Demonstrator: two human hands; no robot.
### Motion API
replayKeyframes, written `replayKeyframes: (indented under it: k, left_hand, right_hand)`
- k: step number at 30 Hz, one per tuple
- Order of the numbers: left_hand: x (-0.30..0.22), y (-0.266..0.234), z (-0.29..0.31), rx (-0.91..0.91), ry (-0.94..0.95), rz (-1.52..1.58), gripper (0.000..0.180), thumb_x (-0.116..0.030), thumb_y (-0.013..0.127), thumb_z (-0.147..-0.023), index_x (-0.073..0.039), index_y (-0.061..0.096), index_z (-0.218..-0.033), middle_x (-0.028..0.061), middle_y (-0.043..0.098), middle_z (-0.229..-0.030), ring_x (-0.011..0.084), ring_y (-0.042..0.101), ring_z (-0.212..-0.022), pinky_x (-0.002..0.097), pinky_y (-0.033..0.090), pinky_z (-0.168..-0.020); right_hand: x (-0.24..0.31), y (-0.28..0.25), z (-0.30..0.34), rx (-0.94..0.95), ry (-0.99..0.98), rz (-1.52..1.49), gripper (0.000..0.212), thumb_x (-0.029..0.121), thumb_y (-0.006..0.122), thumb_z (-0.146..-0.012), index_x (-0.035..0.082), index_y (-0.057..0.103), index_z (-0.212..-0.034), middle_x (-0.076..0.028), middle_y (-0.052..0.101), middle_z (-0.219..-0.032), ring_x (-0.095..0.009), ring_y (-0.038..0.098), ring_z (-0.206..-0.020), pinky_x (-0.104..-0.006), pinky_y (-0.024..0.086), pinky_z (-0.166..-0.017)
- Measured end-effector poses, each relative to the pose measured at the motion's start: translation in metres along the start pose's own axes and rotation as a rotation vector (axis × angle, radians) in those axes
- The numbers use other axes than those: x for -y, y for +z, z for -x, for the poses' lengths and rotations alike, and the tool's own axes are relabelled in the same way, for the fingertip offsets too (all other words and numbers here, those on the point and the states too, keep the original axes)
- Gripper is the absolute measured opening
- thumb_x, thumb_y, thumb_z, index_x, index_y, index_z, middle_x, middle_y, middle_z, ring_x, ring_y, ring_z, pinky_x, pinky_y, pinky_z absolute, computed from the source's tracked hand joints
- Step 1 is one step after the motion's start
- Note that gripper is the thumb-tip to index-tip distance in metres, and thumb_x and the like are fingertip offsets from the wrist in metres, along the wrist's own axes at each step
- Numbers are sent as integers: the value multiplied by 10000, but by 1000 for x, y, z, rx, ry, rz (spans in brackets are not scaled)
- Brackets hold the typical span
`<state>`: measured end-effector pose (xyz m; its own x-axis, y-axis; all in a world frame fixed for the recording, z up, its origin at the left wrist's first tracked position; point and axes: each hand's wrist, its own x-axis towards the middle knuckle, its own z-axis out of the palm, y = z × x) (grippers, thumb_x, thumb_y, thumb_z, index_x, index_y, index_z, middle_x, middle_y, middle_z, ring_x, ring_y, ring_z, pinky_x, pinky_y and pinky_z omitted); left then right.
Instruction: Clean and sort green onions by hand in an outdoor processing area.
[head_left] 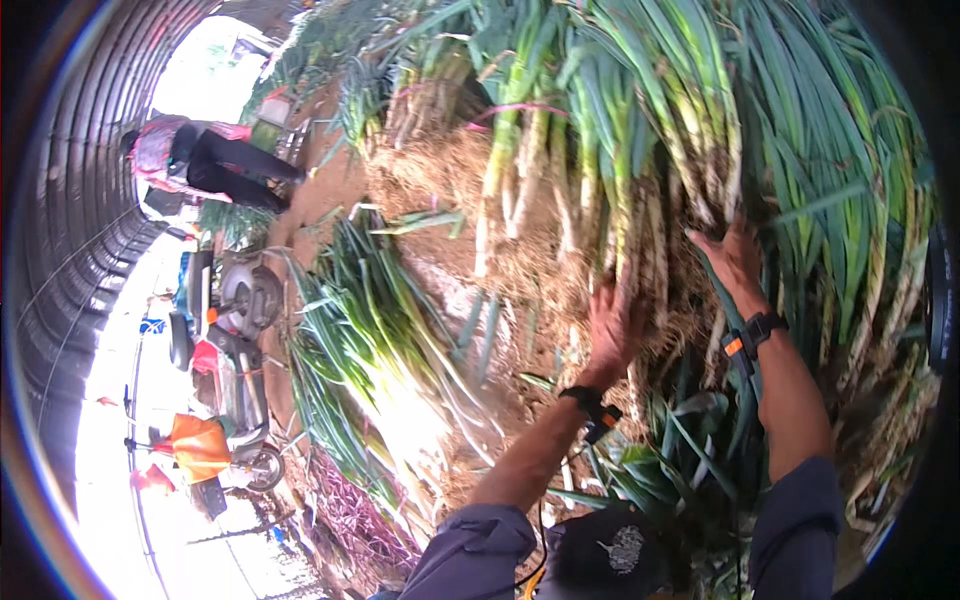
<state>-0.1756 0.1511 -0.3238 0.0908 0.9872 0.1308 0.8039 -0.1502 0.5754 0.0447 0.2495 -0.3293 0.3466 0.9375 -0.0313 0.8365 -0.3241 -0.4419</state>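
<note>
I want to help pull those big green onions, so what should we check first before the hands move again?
1. Left hand on the green onion bundle: ok, it presses on the root ends.
2. Right hand on the same bundle: ok, it touches the stalks higher up.
3. Fingers fully closed around stalks: cannot tell, roots and leaves hide them.
4. Bundle tied together: cannot tell; a pink band crosses some stalks, the rest is hidden.
5. Space below the arms: not ok, loose leaves lie there.
6. Other person out of the way: ok, bent over far off, beyond the scooters.
</note>
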Motion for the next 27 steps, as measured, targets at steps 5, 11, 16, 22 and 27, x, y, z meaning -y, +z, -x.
replayKeyframes:
  k: [5, 11, 16, 22, 27]
  left_hand:
    - [7, -21, 7, -33, -14, 89, 738, -195, 659, -909, -92, 297, -1544, 243, 457, -1406, 437, 390, -1320, 517, 308, -1117]
    - [57, -13, 2, -90, -376, 841, 621, -206, 663, -894, -68, 443, -1458, 172, 581, -1261, 366, 510, -1157, 499, 358, -1030]
    - [27, -21, -7, -176, 106, 36, 647, -225, 644, -944, -76, 359, -1505, 214, 510, -1315, 388, 468, -1216, 490, 362, -1084]
    - [22, -32, -5, -119, 131, -11, 715, -132, 698, -889, -104, 356, -1517, 211, 506, -1348, 383, 462, -1236, 475, 363, -1089]
    - [-2, -43, -6, -175, 12, 90, 694, -103, 735, -860, -119, 420, -1478, 198, 540, -1266, 342, 496, -1203, 414, 441, -1028]
  right_hand:
    - [30, 4, 2, -22, 19, 58, 992, 551, 785, -756, -37, 374, -1441, -314, 488, -1363, -461, 526, -1218, -513, 457, -1007]
    - [43, 11, -25, 147, -48, -80, 791, 519, 750, -761, -22, 499, -1281, -259, 613, -1218, -396, 616, -1112, -467, 523, -917]
    - [23, -19, -16, 256, 72, -227, 612, 415, 620, -807, -43, 474, -1186, -297, 655, -1084, -464, 638, -1002, -502, 521, -868]
    - [-34, -74, 29, 347, -66, -319, 526, 375, 634, -837, -79, 513, -1075, -324, 647, -1015, -467, 648, -961, -491, 511, -836]
    - [-93, -112, 92, 420, -49, -523, 770, 351, 718, -834, -185, 437, -1309, -352, 615, -1162, -369, 641, -1089, -403, 498, -912]
